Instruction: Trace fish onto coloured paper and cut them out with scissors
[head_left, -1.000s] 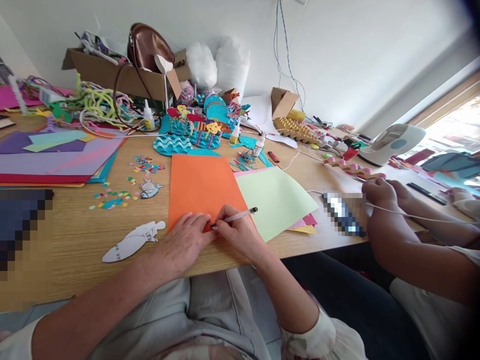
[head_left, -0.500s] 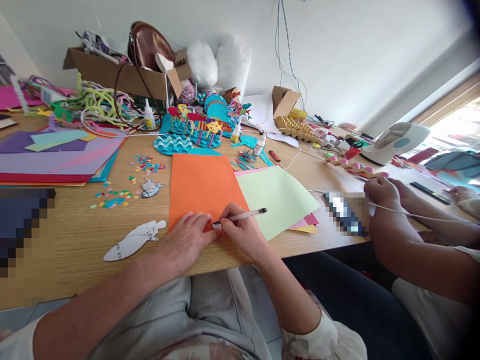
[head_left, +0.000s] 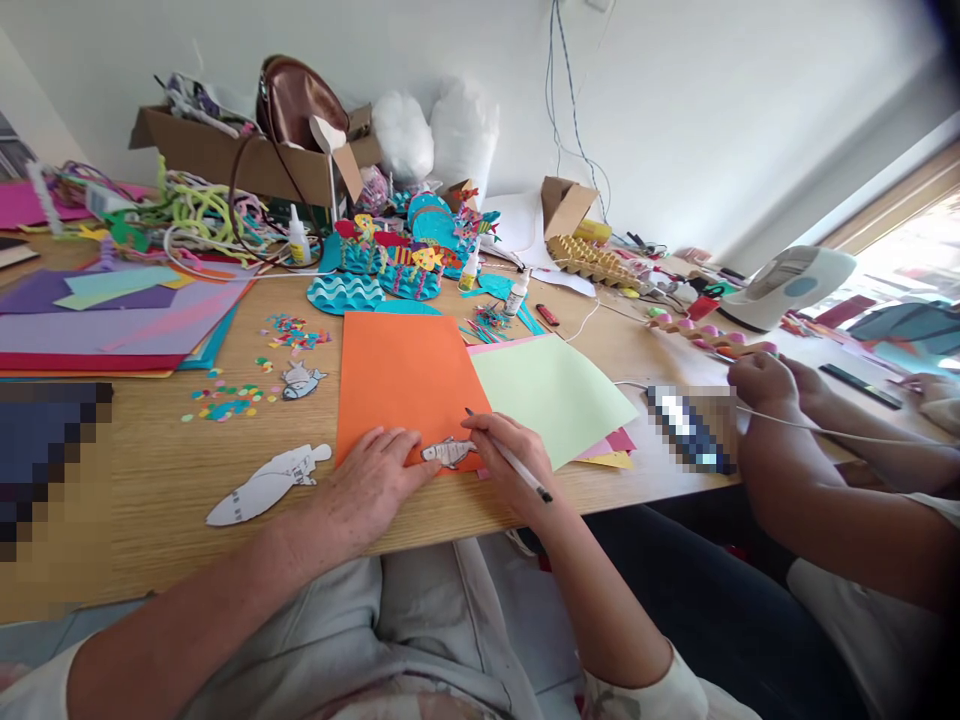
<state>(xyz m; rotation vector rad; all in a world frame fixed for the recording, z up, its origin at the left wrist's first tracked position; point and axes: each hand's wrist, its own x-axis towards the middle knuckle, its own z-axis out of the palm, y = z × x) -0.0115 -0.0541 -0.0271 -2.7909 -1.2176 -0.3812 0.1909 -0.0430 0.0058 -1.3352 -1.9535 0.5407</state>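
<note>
An orange sheet of paper (head_left: 409, 375) lies on the table in front of me. A small paper fish cut-out (head_left: 448, 453), outlined in dark lines, rests near its lower edge. My left hand (head_left: 379, 470) lies flat on the sheet, fingers stretched out, its thumb at the fish's left end. In my right hand (head_left: 510, 455) is a pen (head_left: 525, 473), its tip raised up-left and its other end towards my wrist. This hand sits at the fish's right end. Left of my hands are a larger white fish cut-out (head_left: 262, 487) and a smaller grey-blue one (head_left: 302, 380).
Confetti dots (head_left: 232, 398) lie to the left, by stacked coloured paper (head_left: 127, 335). A pale green sheet (head_left: 551, 390) is at right. Glue bottles (head_left: 517, 293) and blue paper sea scenes (head_left: 409, 280) stand behind. Another person's hands (head_left: 765, 382) work at the right.
My right hand has moved right, away from my left thumb, and the pen has swung so its tip points up-left. More of the fish shows now. My left hand has stayed put.
</note>
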